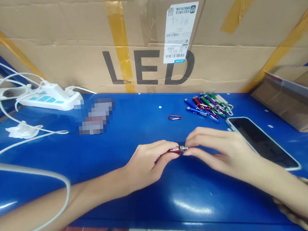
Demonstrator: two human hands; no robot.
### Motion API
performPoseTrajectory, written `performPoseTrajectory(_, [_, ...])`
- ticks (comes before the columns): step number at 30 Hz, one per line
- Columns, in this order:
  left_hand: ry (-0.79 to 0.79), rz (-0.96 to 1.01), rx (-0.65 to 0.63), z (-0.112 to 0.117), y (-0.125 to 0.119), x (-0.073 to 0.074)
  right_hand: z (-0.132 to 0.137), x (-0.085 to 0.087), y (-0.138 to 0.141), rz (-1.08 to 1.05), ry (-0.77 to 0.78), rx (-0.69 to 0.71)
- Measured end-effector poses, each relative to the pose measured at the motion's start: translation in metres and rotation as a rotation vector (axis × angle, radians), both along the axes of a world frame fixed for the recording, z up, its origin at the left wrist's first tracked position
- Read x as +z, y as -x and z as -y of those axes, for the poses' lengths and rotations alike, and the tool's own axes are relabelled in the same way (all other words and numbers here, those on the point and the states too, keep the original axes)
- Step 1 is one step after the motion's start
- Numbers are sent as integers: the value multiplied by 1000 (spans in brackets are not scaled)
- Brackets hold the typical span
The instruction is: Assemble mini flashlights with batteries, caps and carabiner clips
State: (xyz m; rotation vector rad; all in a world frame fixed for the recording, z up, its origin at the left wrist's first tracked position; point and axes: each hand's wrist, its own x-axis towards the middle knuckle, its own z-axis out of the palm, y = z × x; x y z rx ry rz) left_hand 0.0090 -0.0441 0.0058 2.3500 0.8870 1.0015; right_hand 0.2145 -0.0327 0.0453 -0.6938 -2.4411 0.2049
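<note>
My left hand [149,162] pinches the red body of a small keychain flashlight [176,150] just above the blue table [119,150]. My right hand [215,148] pinches the flashlight's silver end from the other side, so both hands meet at the middle of the table. A loose red carabiner clip [174,117] lies on the table beyond my hands. Further right, a pile of several coloured keychain flashlights [209,105] rests near the cardboard.
A phone [262,142] lies face up right of my right hand. A white power strip [48,97] with cables and a crumpled tissue [23,130] sit far left. A large cardboard box marked LED [148,41] walls the back; a smaller box [291,97] stands right.
</note>
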Motion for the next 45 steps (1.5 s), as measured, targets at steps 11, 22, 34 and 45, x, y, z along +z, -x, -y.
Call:
performPoseTrajectory(11, [-204,-256,-47,2,1,-4,4,-13,0,367,-301,72])
performPoseTrajectory(22, [-304,-292,-75,2,1,-5,5,-17,3,59,730,66])
performPoseTrajectory(34, [33,-272,-60,2,0,1,-8,-6,-6,112,650,103])
performPoseTrajectory(45, [448,-97,133,-2,-3,3,-43,-38,-9,212,39,-354])
